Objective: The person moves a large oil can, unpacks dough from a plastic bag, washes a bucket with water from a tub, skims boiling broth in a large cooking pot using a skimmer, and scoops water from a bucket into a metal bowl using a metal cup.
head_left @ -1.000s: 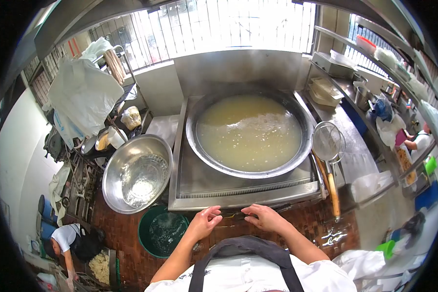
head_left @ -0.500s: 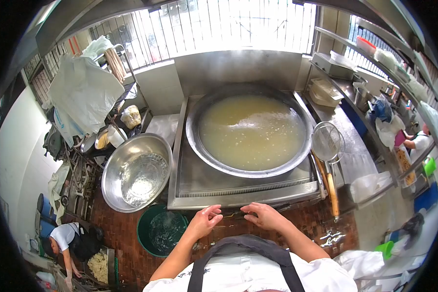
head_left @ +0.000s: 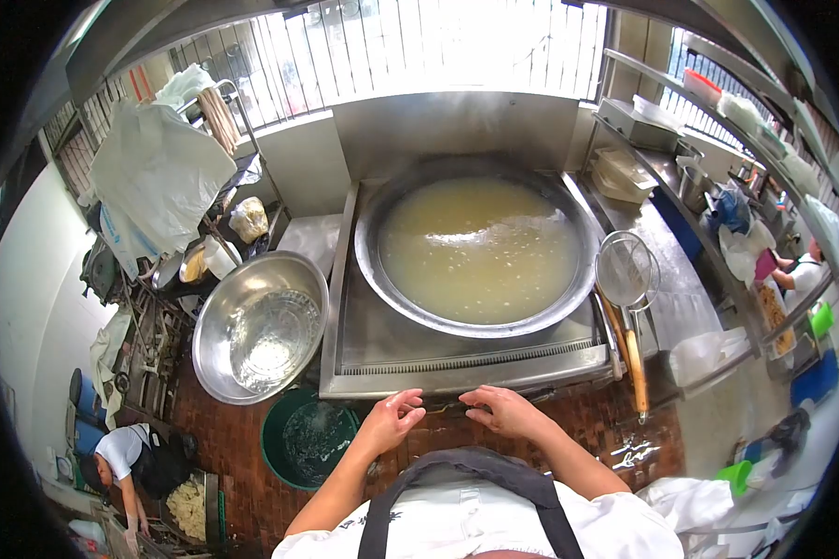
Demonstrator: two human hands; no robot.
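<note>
My left hand (head_left: 393, 422) is in front of the steel stove (head_left: 457, 384), its fingers loosely bent and apart, with nothing in it. Level with it, my right hand (head_left: 500, 413) is likewise relaxed and holds nothing. On the stove sits a very wide wok (head_left: 483, 331). Cloudy yellowish liquid (head_left: 480, 252) with small pale bits and a patch of foam fills much of it. Right of the wok rests a wire-mesh strainer (head_left: 625, 268) with a wooden handle.
A large steel basin (head_left: 213, 326) stands left of the stove, above a green tub (head_left: 268, 447) of water. At lower left, a co-worker (head_left: 126, 461) bends beside a tray of pale food (head_left: 188, 510). Another person (head_left: 797, 277) is at far right, by the shelves (head_left: 708, 126).
My hands keep almost the same pose in front of the stove. The view has shifted very slightly, and the foam patch on the liquid has changed shape.
</note>
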